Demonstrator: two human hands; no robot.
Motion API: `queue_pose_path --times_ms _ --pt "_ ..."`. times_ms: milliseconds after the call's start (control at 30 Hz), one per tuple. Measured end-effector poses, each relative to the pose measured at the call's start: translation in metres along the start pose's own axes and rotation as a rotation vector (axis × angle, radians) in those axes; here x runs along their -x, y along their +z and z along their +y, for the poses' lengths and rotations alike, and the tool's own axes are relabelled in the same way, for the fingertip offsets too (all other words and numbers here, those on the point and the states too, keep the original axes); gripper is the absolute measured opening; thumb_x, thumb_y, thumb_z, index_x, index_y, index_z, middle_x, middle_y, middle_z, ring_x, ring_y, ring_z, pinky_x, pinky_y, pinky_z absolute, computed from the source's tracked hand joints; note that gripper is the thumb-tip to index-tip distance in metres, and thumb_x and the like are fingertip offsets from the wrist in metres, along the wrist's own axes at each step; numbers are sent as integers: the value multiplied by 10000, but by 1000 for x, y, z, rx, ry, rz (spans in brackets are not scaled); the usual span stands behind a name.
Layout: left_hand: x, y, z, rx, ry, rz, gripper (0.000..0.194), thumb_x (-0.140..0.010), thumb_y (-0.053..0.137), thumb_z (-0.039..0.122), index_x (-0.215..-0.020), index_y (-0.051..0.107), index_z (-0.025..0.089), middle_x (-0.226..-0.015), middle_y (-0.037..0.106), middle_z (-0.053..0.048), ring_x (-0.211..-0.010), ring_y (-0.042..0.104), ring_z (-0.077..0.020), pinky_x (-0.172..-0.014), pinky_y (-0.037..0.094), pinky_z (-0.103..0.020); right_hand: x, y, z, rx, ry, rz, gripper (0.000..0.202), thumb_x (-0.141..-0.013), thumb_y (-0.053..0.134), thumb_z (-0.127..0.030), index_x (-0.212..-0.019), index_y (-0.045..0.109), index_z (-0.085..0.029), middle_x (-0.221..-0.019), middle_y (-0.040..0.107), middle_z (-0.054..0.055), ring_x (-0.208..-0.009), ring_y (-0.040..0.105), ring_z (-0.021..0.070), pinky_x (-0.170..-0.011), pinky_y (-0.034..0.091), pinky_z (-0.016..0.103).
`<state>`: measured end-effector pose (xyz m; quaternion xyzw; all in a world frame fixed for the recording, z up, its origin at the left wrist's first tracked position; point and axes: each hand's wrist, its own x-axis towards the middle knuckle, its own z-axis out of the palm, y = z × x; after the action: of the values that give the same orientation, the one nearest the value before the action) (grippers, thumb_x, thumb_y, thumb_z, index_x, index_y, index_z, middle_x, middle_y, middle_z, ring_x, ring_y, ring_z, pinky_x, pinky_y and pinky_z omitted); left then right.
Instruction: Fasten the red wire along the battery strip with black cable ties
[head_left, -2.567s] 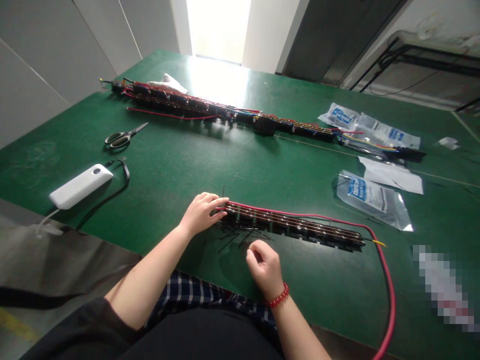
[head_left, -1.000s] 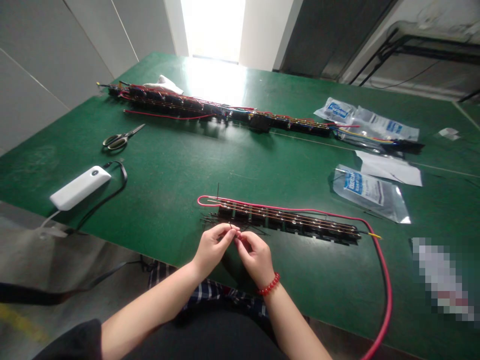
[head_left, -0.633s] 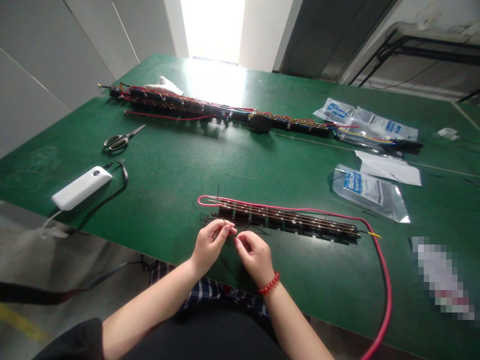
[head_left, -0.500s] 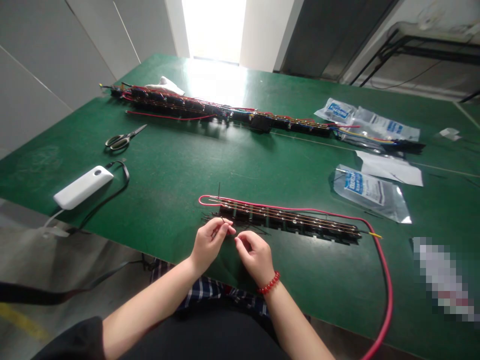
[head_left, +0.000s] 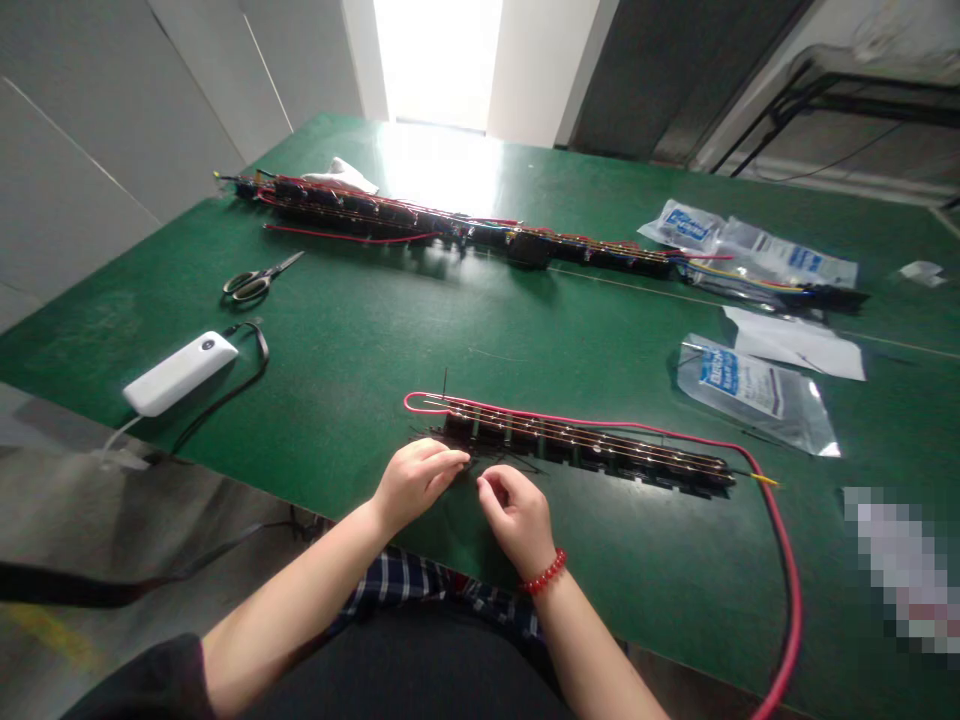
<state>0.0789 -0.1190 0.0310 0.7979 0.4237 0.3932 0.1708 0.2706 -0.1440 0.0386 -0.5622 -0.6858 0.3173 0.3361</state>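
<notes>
the left hand [head_left: 415, 482] reaches in with its palm down and fingers drawn close together, their tips just beside the near edge of the short wired module strip [head_left: 622, 457]. the right hand [head_left: 519, 518] is loosely curled, thumb and forefinger tips about meeting; whether either hand pinches something thin, i cannot tell. the two hands are near one another but apart, low over the edge of the table [head_left: 360, 340], probably so that both sets of fingertips can work on small pieces close to the body.

the strip lies flat and lengthways, its bare wires facing up, which likely keeps them in sight and within reach. it sits just beyond the left fingertips and runs off to the right, past the right hand, which is on its near side. thin black ties [head_left: 517, 459] lie loose between the left fingers and the strip, seemingly kept there to be easy to pick up; one upright tie [head_left: 445, 382] sticks up at the strip's left end. the red cable [head_left: 797, 605] loops at that end, follows the far side and drops away to the right, clear of both hands. the scissors [head_left: 251, 285] lie well apart, beyond the left hand.
</notes>
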Motion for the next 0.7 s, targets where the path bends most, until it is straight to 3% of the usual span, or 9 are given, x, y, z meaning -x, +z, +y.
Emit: queue_pose_path --times_ms 233,700 --pt "0 6 -6 -209 110 7 156 -922 568 214 -1011 697 216 -798 666 -24 -749 578 -143 -721 494 -292 0 -1 -2 -17 6 -5 176 -888 535 -291 -760 623 -210 -707 633 2 -623 545 129 -603 410 239" --pt "1 7 -4 -350 216 -105 157 -933 566 252 -1051 666 228 -789 616 -9 -722 532 -133 -748 446 -309 2 -2 1 -127 54 -14 212 -916 503 -338 -824 640 -205 -720 616 1 -635 547 130 -614 419 239"
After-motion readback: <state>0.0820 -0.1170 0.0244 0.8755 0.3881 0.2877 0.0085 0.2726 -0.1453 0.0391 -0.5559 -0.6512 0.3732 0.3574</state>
